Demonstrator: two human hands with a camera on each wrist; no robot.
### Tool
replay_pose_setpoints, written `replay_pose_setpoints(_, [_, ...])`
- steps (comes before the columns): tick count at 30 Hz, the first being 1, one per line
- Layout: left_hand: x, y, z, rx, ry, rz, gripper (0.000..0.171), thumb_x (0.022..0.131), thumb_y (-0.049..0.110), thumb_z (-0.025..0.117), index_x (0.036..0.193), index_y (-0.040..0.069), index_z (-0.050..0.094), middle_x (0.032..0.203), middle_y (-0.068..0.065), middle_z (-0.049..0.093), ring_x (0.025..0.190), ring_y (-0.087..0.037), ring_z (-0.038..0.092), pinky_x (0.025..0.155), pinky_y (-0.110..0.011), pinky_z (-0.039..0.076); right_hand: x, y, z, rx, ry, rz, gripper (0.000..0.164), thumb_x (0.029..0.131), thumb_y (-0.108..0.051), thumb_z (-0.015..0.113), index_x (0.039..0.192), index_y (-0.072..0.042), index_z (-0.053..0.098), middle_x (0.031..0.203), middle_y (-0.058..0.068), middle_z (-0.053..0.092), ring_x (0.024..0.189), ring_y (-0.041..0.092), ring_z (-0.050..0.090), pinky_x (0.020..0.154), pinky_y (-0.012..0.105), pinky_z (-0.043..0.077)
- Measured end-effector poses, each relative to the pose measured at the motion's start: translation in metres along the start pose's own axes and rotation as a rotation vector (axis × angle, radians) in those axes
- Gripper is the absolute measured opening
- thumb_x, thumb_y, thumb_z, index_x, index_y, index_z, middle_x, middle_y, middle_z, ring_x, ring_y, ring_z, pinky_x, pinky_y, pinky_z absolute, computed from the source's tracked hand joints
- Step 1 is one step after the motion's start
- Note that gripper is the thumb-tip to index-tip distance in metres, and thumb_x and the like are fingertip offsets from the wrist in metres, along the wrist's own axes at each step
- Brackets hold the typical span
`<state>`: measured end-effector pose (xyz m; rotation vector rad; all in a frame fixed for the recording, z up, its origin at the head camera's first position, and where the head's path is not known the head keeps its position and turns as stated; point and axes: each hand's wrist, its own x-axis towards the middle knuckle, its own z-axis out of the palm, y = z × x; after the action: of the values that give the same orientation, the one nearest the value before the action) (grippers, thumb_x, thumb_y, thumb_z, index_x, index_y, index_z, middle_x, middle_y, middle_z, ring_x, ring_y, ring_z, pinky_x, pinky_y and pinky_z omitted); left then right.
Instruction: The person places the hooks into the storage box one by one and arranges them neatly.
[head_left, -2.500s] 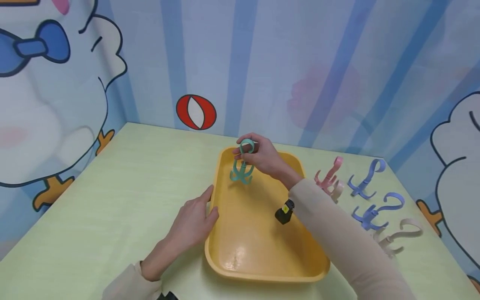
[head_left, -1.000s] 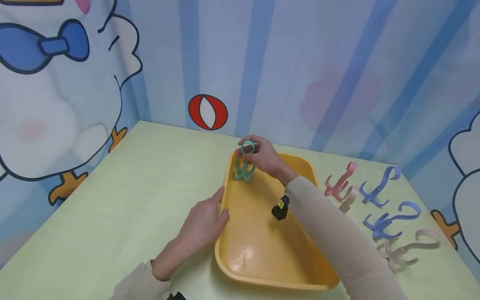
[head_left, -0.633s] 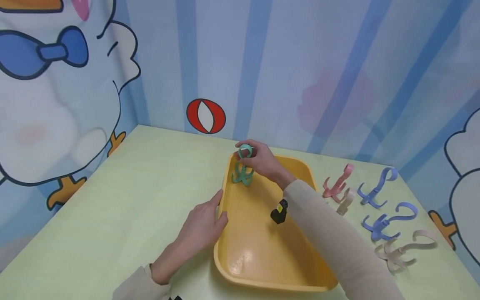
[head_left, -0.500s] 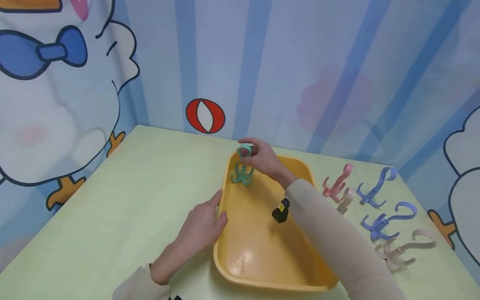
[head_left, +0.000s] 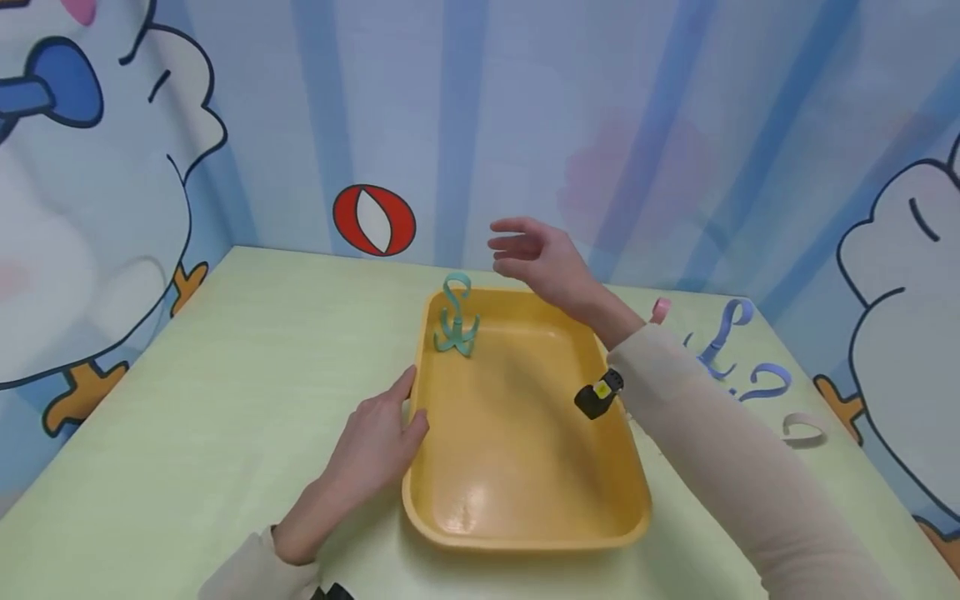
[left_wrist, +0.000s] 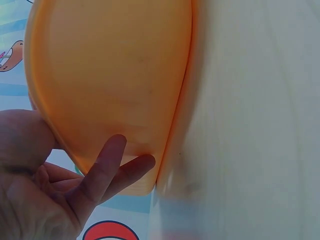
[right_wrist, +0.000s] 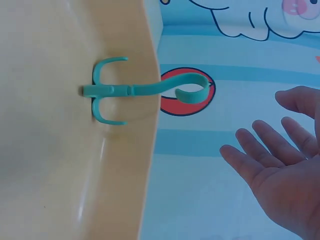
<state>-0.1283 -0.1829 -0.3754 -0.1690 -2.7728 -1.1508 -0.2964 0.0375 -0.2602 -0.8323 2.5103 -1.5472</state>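
A teal claw hook (head_left: 456,321) with an S-shaped top stands upright in the far left corner of the yellow tray (head_left: 525,542). In the right wrist view the same teal hook (right_wrist: 142,90) has its curled top beyond the tray's wall. My right hand (head_left: 543,258) is up over the tray's back edge, holding nothing, fingers loosely spread. My left hand (head_left: 375,442) holds the tray's left side. Seen from the left wrist, that hand (left_wrist: 55,195) lays its fingers along the outer wall, with the thumb side at the rim.
To the right of the tray lie two blue hooks (head_left: 720,337), a beige hook (head_left: 802,429) and a pink hook (head_left: 660,310), partly hidden by the right sleeve (head_left: 727,450). A cartoon-printed backdrop (head_left: 390,100) rises behind the pale green table (head_left: 300,333).
My right hand has let go of the teal hook and risen up and to the right. The hook now stands by itself in the tray. My left hand keeps its place on the tray.
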Motion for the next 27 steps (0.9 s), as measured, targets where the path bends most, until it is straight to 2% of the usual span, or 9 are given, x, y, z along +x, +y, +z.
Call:
replay_pose_setpoints(7, [0.0, -0.001, 0.0, 0.026, 0.001, 0.012, 0.064, 0.101, 0.014, 0.055, 0.16, -0.005, 0.039, 0.145, -0.026, 0.063, 0.061, -0.015, 0.053, 0.059, -0.03, 0.045, -0.027, -0.007, -0.021, 0.084, 0.011, -0.003, 0.048, 0.103, -0.007, 0.063, 0.151, -0.008, 0.056, 0.147, 0.016, 0.064, 0.136, 0.03, 0.061, 0.115, 0.044, 0.049])
replay_pose_setpoints(14, [0.001, -0.001, 0.001, 0.036, 0.006, 0.025, 0.063, 0.101, 0.014, 0.055, 0.159, -0.006, 0.039, 0.144, -0.027, 0.064, 0.077, -0.021, 0.064, 0.066, -0.031, 0.05, -0.059, 0.0, -0.027, 0.13, 0.055, 0.02, 0.044, 0.104, -0.01, 0.064, 0.148, -0.011, 0.059, 0.143, 0.011, 0.068, 0.129, 0.019, 0.066, 0.104, 0.029, 0.056])
replay_pose_setpoints(18, [0.0, -0.001, 0.0, 0.034, 0.0, 0.019, 0.063, 0.101, 0.014, 0.054, 0.16, -0.006, 0.039, 0.145, -0.027, 0.063, 0.073, -0.019, 0.061, 0.063, -0.03, 0.049, -0.076, 0.004, -0.031, 0.178, 0.079, -0.006, 0.043, 0.103, -0.01, 0.066, 0.146, -0.01, 0.06, 0.137, 0.003, 0.072, 0.124, 0.014, 0.069, 0.1, 0.027, 0.057])
replay_pose_setpoints(22, [0.0, 0.0, 0.0, 0.025, -0.012, 0.01, 0.064, 0.102, 0.015, 0.054, 0.161, -0.004, 0.037, 0.147, -0.026, 0.062, 0.064, -0.016, 0.057, 0.06, -0.03, 0.047, -0.093, 0.007, -0.036, 0.243, 0.115, -0.026, 0.042, 0.102, -0.006, 0.066, 0.144, -0.008, 0.061, 0.13, -0.003, 0.074, 0.12, 0.013, 0.072, 0.098, 0.031, 0.059])
replay_pose_setpoints(23, [0.001, -0.001, -0.001, 0.027, -0.013, 0.01, 0.064, 0.102, 0.015, 0.054, 0.161, -0.004, 0.037, 0.147, -0.026, 0.062, 0.064, -0.015, 0.057, 0.06, -0.03, 0.047, -0.098, 0.007, -0.038, 0.247, 0.127, -0.024, 0.042, 0.102, -0.007, 0.067, 0.143, -0.008, 0.062, 0.129, -0.003, 0.074, 0.117, 0.011, 0.073, 0.093, 0.029, 0.06])
replay_pose_setpoints(27, [0.001, -0.001, -0.001, 0.039, -0.013, 0.011, 0.064, 0.102, 0.016, 0.054, 0.161, -0.004, 0.037, 0.147, -0.026, 0.062, 0.072, -0.018, 0.06, 0.065, -0.031, 0.049, -0.117, 0.009, -0.045, 0.233, 0.19, -0.021, 0.04, 0.101, -0.009, 0.07, 0.14, -0.011, 0.065, 0.127, -0.003, 0.076, 0.11, 0.01, 0.076, 0.089, 0.025, 0.06])
